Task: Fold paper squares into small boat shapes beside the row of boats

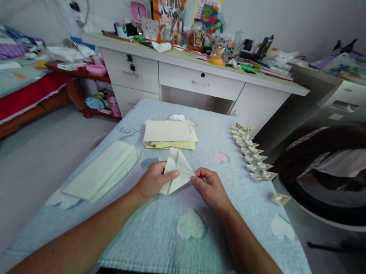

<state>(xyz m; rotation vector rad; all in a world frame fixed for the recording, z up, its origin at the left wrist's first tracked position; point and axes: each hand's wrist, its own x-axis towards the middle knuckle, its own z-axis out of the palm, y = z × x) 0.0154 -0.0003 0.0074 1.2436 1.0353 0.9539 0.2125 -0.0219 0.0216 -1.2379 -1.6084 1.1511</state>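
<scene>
A partly folded sheet of cream paper (pixel 179 168) is between my two hands, above the cloth-covered table. My left hand (pixel 153 178) grips its left side, thumb on top and the other fingers behind. With thumb and forefinger my right hand (pixel 209 186) pinches the pointed right corner. Just beyond the hands lies a stack of cream and yellow paper (pixel 168 133). To the left rests a pile of larger pale sheets (pixel 102 169). Several small folded paper boats (pixel 254 157) stand in a row at the right, and a single boat (pixel 280 199) sits nearer me.
The table wears a light blue cloth (pixel 152 241) with heart shapes. Behind it stands a white desk (pixel 200 78) crowded with jars, bags and small items. A washing machine (pixel 357 95) with its door open is at right, a bed (pixel 14 83) at left.
</scene>
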